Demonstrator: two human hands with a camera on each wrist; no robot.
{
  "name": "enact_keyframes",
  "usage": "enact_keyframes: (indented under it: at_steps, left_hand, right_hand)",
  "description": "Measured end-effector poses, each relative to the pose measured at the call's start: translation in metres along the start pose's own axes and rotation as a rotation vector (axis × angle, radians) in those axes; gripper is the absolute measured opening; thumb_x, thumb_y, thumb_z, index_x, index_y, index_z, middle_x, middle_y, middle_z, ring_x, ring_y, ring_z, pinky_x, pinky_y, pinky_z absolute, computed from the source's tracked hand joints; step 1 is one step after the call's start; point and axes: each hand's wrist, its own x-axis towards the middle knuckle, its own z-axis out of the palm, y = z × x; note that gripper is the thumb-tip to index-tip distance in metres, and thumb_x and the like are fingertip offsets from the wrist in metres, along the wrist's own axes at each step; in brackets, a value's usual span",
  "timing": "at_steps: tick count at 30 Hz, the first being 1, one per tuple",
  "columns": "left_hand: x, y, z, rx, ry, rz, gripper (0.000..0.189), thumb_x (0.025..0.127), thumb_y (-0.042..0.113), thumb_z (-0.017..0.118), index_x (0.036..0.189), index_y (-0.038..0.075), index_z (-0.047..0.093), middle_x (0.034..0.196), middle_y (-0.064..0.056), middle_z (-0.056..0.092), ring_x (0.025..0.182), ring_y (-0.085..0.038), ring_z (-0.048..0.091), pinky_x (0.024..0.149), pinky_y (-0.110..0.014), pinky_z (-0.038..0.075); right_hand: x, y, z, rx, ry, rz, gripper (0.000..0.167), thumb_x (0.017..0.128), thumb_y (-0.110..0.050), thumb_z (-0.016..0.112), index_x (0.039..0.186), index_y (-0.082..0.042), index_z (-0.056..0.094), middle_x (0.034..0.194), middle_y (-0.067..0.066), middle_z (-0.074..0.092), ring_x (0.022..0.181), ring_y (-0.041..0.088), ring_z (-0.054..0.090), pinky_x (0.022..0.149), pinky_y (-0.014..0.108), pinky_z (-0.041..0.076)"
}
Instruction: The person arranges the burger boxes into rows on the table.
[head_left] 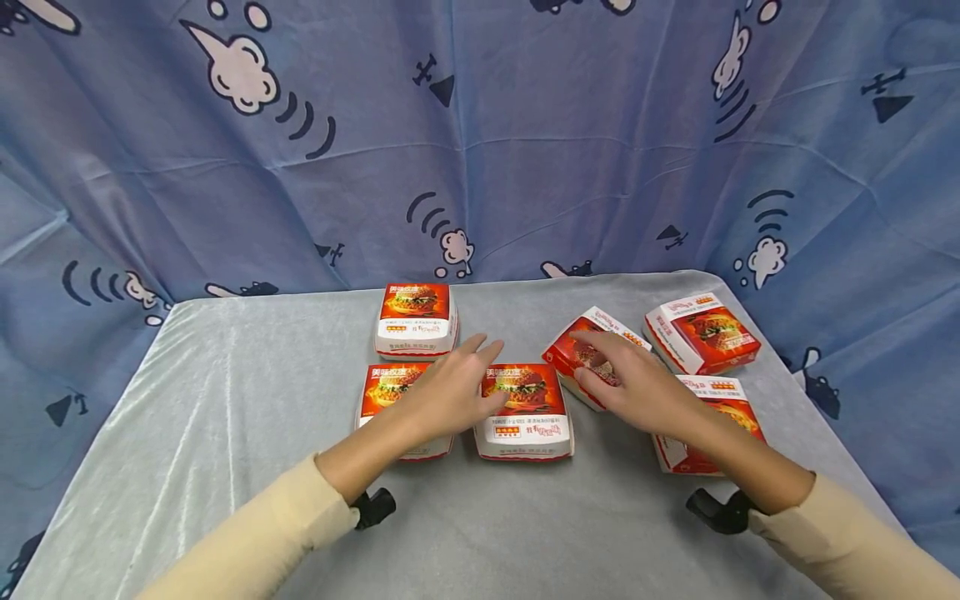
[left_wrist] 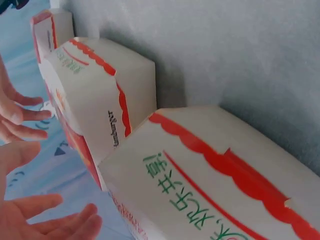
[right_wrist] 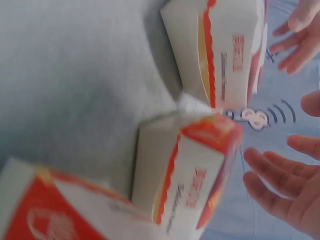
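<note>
My left hand (head_left: 453, 387) is over the gap between a front-left burger box (head_left: 382, 393) and the middle burger box (head_left: 525, 427), fingers spread and nothing in its grasp. My right hand (head_left: 637, 383) reaches above a burger box that sits askew (head_left: 564, 352), covering part of its lid; its fingers are extended and loosely bent. In the left wrist view, the left hand's fingers (left_wrist: 50, 212) hang beside white box walls with red scalloped edges. The right wrist view has the right hand's fingers (right_wrist: 275, 175) apart from the nearest box (right_wrist: 187, 180).
Another burger box (head_left: 414, 325) stands behind the front-left one. On the right are a back box (head_left: 708, 333) and a front box (head_left: 738, 408), the latter partly behind the right forearm. A grey cloth (head_left: 247, 400) covers the table; a blue patterned curtain (head_left: 525, 183) hangs behind.
</note>
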Motion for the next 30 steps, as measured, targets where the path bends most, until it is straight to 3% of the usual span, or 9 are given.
enact_keyframes:
  at_steps: [5,12,19,24,30]
  left_hand:
    - [0.006,-0.004,-0.005,-0.098,0.049,0.001,0.061,0.092,0.026,0.069,0.146,0.004,0.049,0.148,-0.019,0.047,0.133,-0.034,0.049,0.108,-0.048,0.041]
    - [0.019,-0.013,-0.009,-0.312,0.143,-0.056,0.057,0.092,0.022,0.070,0.144,0.008,0.053,0.143,-0.010,0.054,0.118,-0.028,0.061,0.095,-0.041,0.051]
    - [0.028,-0.019,-0.016,-0.489,0.115,-0.150,0.054,0.096,0.026,0.066,0.146,0.012,0.052,0.143,-0.011,0.054,0.121,-0.025,0.060,0.093,-0.040,0.053]
    - [0.035,-0.021,-0.021,-0.572,0.096,-0.199,0.052,0.098,0.030,0.061,0.147,0.014,0.051,0.144,-0.013,0.053,0.126,-0.026,0.057,0.100,-0.042,0.048]
    - [0.040,-0.023,-0.022,-0.603,0.090,-0.232,0.051,0.099,0.030,0.058,0.147,0.015,0.051,0.144,-0.013,0.053,0.131,-0.027,0.053,0.104,-0.042,0.045]
  right_hand:
    - [0.004,0.009,-0.015,-0.039,-0.036,0.079,0.063,0.098,-0.026,0.062,0.152,-0.006,0.036,0.149,0.023,0.040,0.132,0.041,0.043,0.103,0.066,0.037]
    - [0.009,0.027,-0.026,-0.020,-0.190,0.170,0.078,0.097,-0.029,0.062,0.158,-0.006,0.020,0.155,0.029,0.024,0.136,0.049,0.033,0.102,0.072,0.031]
    - [0.014,0.047,-0.032,0.043,-0.223,0.164,0.082,0.095,-0.023,0.064,0.157,0.002,0.017,0.155,0.035,0.022,0.142,0.056,0.016,0.108,0.072,0.018]
    - [0.018,0.055,-0.033,0.074,-0.258,0.243,0.091,0.093,-0.029,0.068,0.158,0.000,0.011,0.157,0.034,0.017,0.142,0.059,0.007,0.106,0.075,0.014]
    - [0.023,0.058,-0.030,0.101,-0.279,0.256,0.095,0.091,-0.035,0.072,0.156,0.004,0.015,0.156,0.035,0.021,0.142,0.055,0.019,0.108,0.070,0.020]
